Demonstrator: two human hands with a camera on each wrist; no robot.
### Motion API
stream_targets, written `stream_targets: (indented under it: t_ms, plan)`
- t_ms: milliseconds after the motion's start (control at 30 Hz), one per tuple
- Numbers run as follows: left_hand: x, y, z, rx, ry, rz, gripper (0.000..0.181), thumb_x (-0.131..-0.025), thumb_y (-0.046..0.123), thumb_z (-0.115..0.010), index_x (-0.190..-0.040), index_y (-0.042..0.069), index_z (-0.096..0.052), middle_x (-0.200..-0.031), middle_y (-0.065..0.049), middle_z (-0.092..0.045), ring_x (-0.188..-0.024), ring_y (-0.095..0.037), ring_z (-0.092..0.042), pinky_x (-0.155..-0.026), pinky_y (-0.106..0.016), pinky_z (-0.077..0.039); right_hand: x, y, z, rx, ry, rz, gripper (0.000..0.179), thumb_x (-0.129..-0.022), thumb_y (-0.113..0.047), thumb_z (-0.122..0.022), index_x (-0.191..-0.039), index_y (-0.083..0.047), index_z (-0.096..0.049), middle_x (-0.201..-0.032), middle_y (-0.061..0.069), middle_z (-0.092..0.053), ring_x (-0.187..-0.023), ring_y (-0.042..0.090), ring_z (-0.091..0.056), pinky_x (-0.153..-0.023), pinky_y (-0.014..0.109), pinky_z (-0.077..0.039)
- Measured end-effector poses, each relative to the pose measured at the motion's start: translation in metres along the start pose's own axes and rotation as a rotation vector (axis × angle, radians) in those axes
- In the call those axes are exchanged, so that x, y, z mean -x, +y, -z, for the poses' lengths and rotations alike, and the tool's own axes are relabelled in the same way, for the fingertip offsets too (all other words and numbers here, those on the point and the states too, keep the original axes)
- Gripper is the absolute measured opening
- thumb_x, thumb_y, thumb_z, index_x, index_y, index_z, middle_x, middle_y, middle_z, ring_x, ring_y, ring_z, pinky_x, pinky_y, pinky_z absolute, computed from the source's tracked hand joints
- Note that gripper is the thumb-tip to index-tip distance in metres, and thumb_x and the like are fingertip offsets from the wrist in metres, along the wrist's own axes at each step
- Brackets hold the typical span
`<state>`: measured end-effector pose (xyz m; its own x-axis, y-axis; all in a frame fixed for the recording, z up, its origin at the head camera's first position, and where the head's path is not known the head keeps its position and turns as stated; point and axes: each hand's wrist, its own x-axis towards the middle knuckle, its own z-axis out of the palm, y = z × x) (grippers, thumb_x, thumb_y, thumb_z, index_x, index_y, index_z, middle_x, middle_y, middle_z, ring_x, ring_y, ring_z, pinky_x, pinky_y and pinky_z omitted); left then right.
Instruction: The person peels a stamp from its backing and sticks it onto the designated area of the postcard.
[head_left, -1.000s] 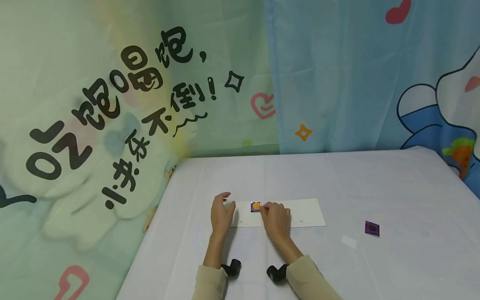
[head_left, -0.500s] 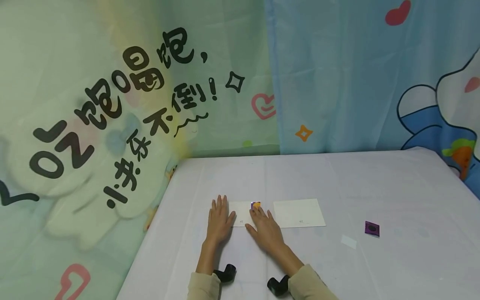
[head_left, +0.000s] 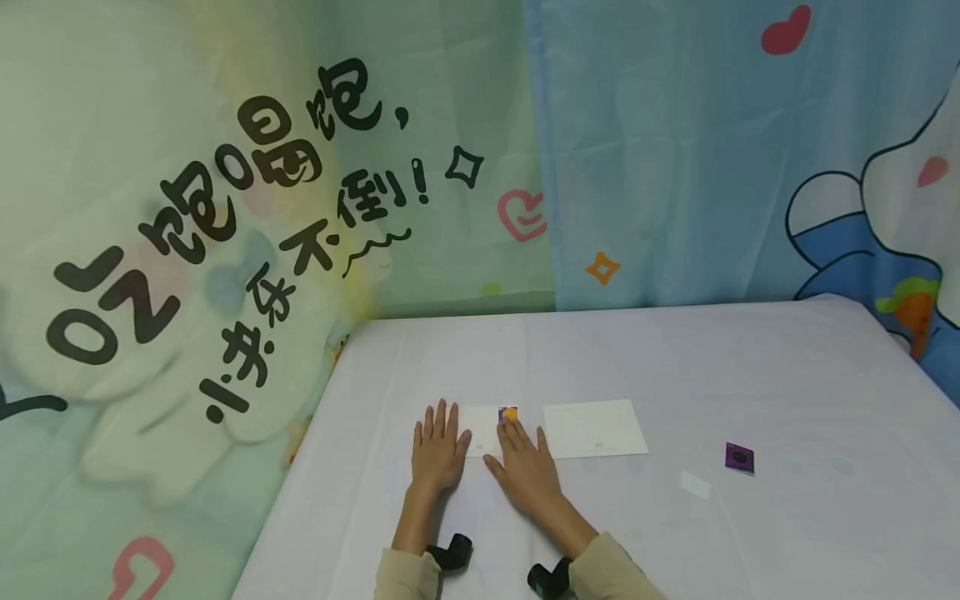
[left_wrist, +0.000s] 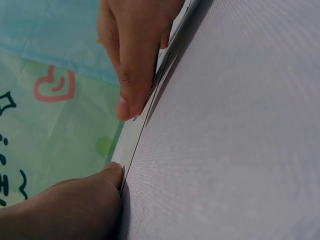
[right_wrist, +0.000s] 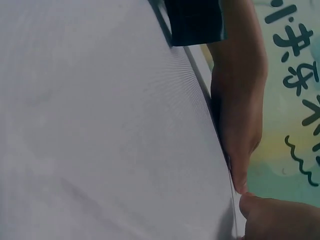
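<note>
In the head view my left hand lies flat with straight fingers over the left end of a white envelope-like sheet. My right hand rests on that sheet's right part, fingers extended. Its fingertips press on a small purple sticker with an orange disc, covering the lower part. From the left wrist view, the right hand reaches down onto the sheet and the left thumb is at its near edge. The right wrist view shows the left hand beyond the right thumb.
A second white sheet lies just right of my right hand. Farther right are a pale paper scrap and a small purple square. The white-clothed table ends at a printed curtain behind.
The right hand, pinching at the sticker's right edge a second ago, has moved left and flattened over the sticker. My left hand has come down from a raised curl to lie flat.
</note>
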<state>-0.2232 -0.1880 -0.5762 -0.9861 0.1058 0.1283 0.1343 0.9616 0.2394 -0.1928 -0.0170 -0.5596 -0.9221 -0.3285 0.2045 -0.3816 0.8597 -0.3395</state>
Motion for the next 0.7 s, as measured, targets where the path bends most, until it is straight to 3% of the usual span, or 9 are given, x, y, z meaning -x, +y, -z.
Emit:
stream_targets:
  t_ms: [333,500,600,700]
  plan:
    - [-0.003,-0.002,0.004,-0.012,-0.007,-0.012,0.057,-0.099,0.043,-0.032,-0.145,0.010,-0.027,-0.151,-0.013,-0.019,-0.138,-0.034,-0.011,-0.108,-0.050,-0.009,-0.010,-0.004,0.008,0.064,-0.042,-0.017,0.058,-0.092,-0.041,-0.052,-0.129,0.002,-0.049,-0.137,0.017,-0.044,-0.126,0.032,-0.040,-0.102,0.055,-0.023]
    - [-0.003,-0.003,0.000,-0.025,-0.011,-0.001,0.057,-0.098,0.044,-0.032,-0.145,0.010,-0.028,-0.151,-0.012,-0.019,-0.138,-0.034,-0.011,-0.108,-0.051,-0.009,-0.021,0.003,0.012,-0.018,0.031,-0.022,0.049,-0.088,-0.036,-0.060,-0.118,0.002,-0.058,-0.126,0.016,-0.053,-0.115,0.031,-0.049,-0.094,0.049,-0.034]
    - [-0.002,-0.004,-0.002,-0.021,-0.010,0.005,0.058,-0.098,0.044,-0.032,-0.145,0.011,-0.028,-0.151,-0.012,-0.019,-0.138,-0.033,-0.011,-0.108,-0.050,-0.008,-0.028,0.007,0.013,-0.067,0.047,-0.036,0.051,-0.088,-0.034,-0.060,-0.122,0.003,-0.056,-0.130,0.016,-0.050,-0.120,0.031,-0.046,-0.098,0.048,-0.032]
    - [-0.002,-0.004,-0.003,-0.008,0.007,0.008,0.058,-0.098,0.045,-0.033,-0.145,0.011,-0.028,-0.151,-0.012,-0.019,-0.138,-0.033,-0.011,-0.108,-0.050,-0.008,-0.033,0.008,0.012,-0.079,0.001,-0.031,0.058,-0.090,-0.037,-0.056,-0.131,0.005,-0.046,-0.138,0.018,-0.042,-0.128,0.032,-0.037,-0.103,0.052,-0.024]
